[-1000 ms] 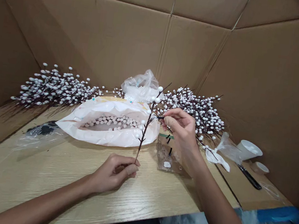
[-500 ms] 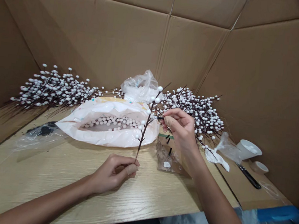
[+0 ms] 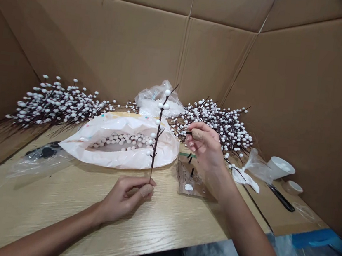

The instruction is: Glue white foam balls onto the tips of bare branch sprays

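Note:
My left hand (image 3: 129, 197) pinches the bottom of a thin brown berry stem (image 3: 156, 143), which stands nearly upright above the table. White balls sit along its left side and near its top, while short bare twigs stick out on the right. To the right of the stem, my right hand (image 3: 204, 144) is closed on a short black stick (image 3: 188, 132), its tip apart from the stem. Both thumbs are wrapped in tan tape. Behind the stem lies an open white plastic bag (image 3: 117, 158) with white-balled stems inside.
Bundles of white-berry stems lie at left (image 3: 62, 102) and right (image 3: 221, 124). A clear bag (image 3: 158, 99) sits between them. A cardboard piece (image 3: 196, 187) holds black sticks and a white dab. At right are a white cup (image 3: 280, 168), a black-handled knife (image 3: 283, 200) and a tape roll (image 3: 293, 188).
The stem has turned more upright and shifted left. My right hand's black stick, close against the stem before, is now apart from it. The whole view has shifted slightly.

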